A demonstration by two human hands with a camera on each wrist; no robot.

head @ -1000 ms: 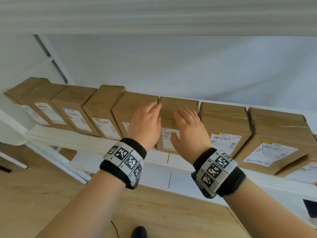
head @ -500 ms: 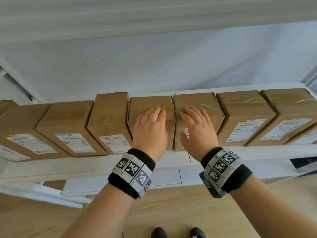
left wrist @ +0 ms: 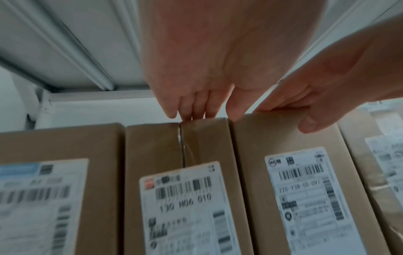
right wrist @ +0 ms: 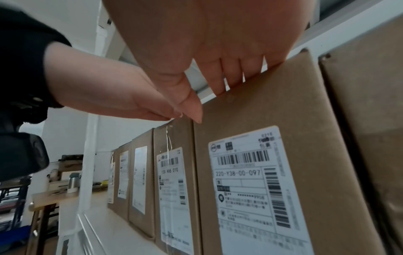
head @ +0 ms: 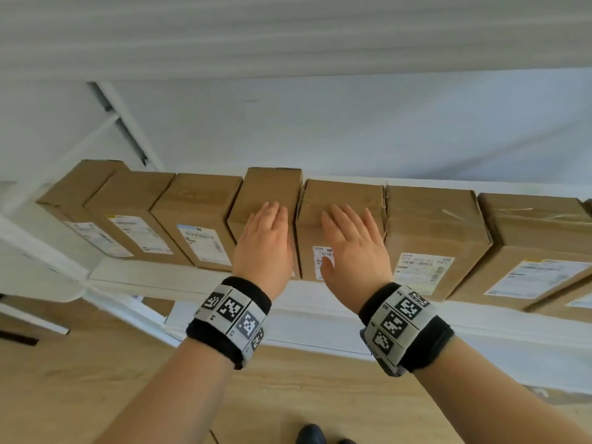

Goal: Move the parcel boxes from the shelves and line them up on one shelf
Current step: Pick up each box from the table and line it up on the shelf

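Several brown parcel boxes with white labels stand side by side in a row on a white shelf (head: 192,280). My left hand (head: 267,225) lies flat with straight fingers on top of a narrow box (head: 272,187), the one whose label starts 130 (left wrist: 181,151). On the neighbouring box (head: 342,197), labelled 220-Y38-00-097 (right wrist: 294,107), my right hand (head: 347,229) rests just as flat. In the left wrist view the left fingertips (left wrist: 191,113) touch the box's top front edge. The right wrist view has the right fingers (right wrist: 235,79) on the top edge of their box. Neither hand holds anything.
Another shelf board (head: 288,36) hangs close above the row and a white wall (head: 352,129) stands behind it. A white upright (head: 125,123) rises at the left. Wooden floor (head: 96,379) lies below. Far left in the right wrist view stands a table with a bottle (right wrist: 73,182).
Both hands have shifted left along the tops of the row by about one box. The head view has swung right and back left. The boxes stay in line.
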